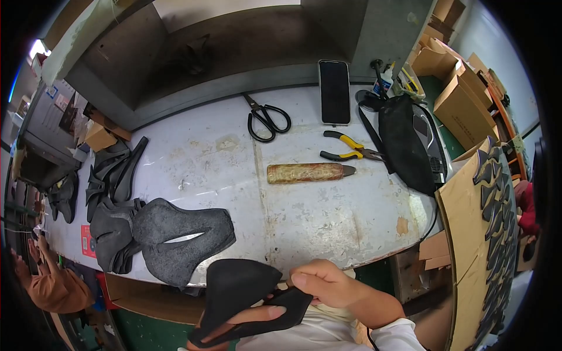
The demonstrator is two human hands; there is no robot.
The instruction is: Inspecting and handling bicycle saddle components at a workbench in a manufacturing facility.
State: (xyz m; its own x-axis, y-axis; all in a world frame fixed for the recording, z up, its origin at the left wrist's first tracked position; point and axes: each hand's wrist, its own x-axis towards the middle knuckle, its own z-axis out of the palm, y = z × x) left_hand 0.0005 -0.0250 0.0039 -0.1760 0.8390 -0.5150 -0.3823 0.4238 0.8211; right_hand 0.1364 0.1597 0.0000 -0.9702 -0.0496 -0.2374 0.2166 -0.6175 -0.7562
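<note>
In front of my body I hold a black shoe upper, folded open, over the near edge of the table. My left hand is closed on it from below, mostly hidden behind the material, with a finger showing in the gap. At its right end, my right hand pinches the edge between thumb and fingers. Just beyond, a grey fuzzy-faced shoe upper with a slit lies on the table, overlapping a stack of similar dark pieces. Farther back at left are more black cut pieces.
On the white worn table lie a wrapped-handle knife, yellow-black pliers, black-handled scissors, a phone and a black bag-like item. Cardboard bearing dark pieces stands right. Another person is at left.
</note>
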